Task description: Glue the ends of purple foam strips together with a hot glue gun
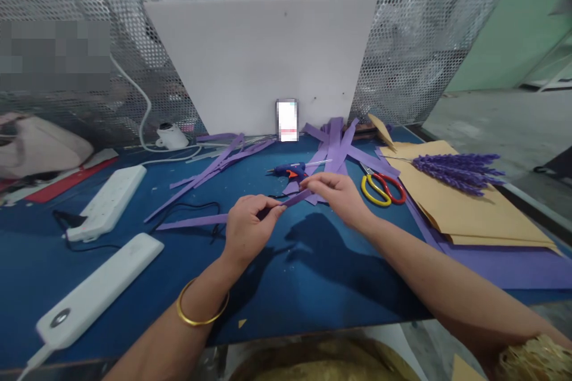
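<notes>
A narrow purple strip [297, 197] stretches between my two hands above the blue table. My left hand [252, 223] pinches it near the middle, and its tail runs out to the left. The strip's right end is between the closed fingertips of my right hand [333, 193]. Just beyond my hands lies a blue glue gun [290, 171] with an orange trigger. More purple strips [334, 143] are piled behind the glue gun, and others [214, 166] lie to the left. Scissors [383, 187] with yellow and red handles rest right of my right hand.
Two white power strips [109, 202] [100, 292] lie on the left with cables. A lit phone [287, 121] leans on a white board [268, 59] at the back. Purple flowers [460, 171] lie on tan paper [473, 217] at the right.
</notes>
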The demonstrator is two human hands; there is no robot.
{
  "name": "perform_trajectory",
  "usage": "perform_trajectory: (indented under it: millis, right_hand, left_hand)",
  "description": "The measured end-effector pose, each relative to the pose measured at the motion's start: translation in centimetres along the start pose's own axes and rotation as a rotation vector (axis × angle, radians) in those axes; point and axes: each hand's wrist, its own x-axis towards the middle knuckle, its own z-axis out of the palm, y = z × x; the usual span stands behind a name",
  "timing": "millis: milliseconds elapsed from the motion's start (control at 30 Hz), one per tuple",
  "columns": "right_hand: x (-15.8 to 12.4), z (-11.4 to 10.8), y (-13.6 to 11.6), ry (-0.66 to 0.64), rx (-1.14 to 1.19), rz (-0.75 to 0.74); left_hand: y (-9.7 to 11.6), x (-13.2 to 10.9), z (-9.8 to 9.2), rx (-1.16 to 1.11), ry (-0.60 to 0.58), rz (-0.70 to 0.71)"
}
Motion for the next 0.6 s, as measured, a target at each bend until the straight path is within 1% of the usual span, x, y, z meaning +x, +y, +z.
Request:
perform_trajectory:
  millis: [67, 167, 400, 500, 600]
  right_hand:
    - [-0.3, 0.1, -0.1, -0.023, -0.060, -0.024]
    - [-0.6, 0.2, 0.0, 0.019, -0.124, -0.040]
    - [-0.6, 0.4, 0.6, 0.072, -0.129, -0.057]
    - [-0.2, -0.2, 0.6, 0.110, -0.187, -0.105]
    - [0.3, -1.3, 0.6, 0.186, -0.308, -0.207]
  left_hand:
    - [0.0, 0.0, 0.0, 0.002, -0.011, -0.002]
    - [0.1, -0.1, 0.2, 0.000, -0.031, -0.014]
    - [-0.2, 0.0, 0.2, -0.001, -0.032, -0.071]
    - [-0.2, 0.1, 0.1, -0.014, -0.034, -0.107]
    - [-0.2, 0.2, -0.1, -0.035, -0.055, -0.126]
